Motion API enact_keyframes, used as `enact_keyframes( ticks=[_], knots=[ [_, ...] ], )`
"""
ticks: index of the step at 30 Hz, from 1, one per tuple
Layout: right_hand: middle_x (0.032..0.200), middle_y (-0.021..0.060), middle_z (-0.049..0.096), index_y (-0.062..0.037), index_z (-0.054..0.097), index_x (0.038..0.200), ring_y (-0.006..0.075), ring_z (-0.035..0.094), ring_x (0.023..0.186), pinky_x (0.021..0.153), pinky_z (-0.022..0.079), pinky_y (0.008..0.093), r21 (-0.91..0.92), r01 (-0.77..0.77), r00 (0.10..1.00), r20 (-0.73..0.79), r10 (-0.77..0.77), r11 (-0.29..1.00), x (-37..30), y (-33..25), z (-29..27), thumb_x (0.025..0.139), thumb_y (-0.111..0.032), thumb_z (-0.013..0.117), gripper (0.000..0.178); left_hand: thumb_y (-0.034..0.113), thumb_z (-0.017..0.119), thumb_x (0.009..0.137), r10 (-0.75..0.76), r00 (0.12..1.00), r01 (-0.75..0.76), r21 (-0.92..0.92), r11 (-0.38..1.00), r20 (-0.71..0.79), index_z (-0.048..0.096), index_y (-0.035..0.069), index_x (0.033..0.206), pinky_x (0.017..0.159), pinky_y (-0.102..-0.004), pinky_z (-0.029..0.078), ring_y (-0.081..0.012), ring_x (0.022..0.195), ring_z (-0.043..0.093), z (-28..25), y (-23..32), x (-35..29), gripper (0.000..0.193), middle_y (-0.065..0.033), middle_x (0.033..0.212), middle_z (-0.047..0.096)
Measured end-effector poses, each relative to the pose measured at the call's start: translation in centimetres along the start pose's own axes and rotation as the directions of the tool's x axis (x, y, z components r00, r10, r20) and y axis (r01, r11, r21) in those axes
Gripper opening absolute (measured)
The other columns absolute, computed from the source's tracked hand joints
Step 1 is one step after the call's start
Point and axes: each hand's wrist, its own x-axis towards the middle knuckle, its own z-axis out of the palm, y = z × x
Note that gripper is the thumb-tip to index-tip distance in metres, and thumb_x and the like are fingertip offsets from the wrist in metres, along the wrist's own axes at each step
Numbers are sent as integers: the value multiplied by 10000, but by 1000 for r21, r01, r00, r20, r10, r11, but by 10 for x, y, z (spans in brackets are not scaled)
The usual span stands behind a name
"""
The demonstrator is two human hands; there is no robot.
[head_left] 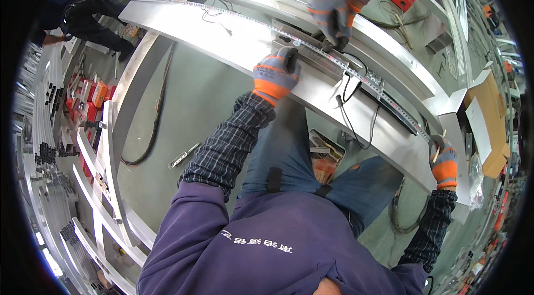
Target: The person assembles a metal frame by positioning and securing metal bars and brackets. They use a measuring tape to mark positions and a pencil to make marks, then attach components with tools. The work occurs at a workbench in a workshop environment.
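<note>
"How does the left arm [225, 147] sit?"

"Bent at the elbow, its plaid-sleeved forearm slanting up and rightward, out in front of the torso [278, 234]."

"And the left hand [276, 75]?"

"Gloved in grey and orange, wrist roughly in line with the forearm, fingers [289, 60] curled inward."

"What about the right arm [429, 231]?"

"Stretched well out to the person's right, plaid-sleeved too, forearm pointing mostly forward."

"Its hand?"

"The right hand [444, 164] wears a matching glove, fingers bent. It's lower than the left one, well apart from it."

"Gripping tightly?"

"Can't tell for either; the fingertips are too small."
</note>
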Motion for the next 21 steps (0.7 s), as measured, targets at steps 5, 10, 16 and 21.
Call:
enact_keyframes(
  ticks=[5,10,16,21],
  knots=[
    [984,192,711,-65,707,1058,401,692,927,851,554,421,90,19,1000,-4,-18,996,1,0,-3,871,-12,638,206,164,711,853,-16,1000,16,-3,1000,3,713,117,1082,708,-408,570,-315,766,721,-1,0,0,234,-111,877,745],
    [986,197,710,-62,704,1055,407,690,930,854,553,425,97,12,1000,-10,-11,995,1,-4,-7,871,-14,639,200,167,713,848,-29,1000,29,-3,1000,10,717,123,1098,712,-405,572,-308,765,723,-3,2,0,254,-112,873,745],
    [1023,198,719,-84,712,1090,418,685,962,857,549,440,25,32,999,-13,-32,999,2,6,2,874,-67,663,222,187,719,877,-21,1000,22,-14,1000,15,726,120,1138,720,-387,579,-280,774,733,1,5,0,269,-107,873,748],
    [993,191,722,-110,721,1082,411,684,970,845,550,461,3,-16,999,-41,16,1000,9,12,8,893,-138,680,195,181,709,904,-71,996,72,-25,997,46,734,113,1149,680,-351,563,-232,714,716,0,6,0,256,-101,849,749]
  ],
)
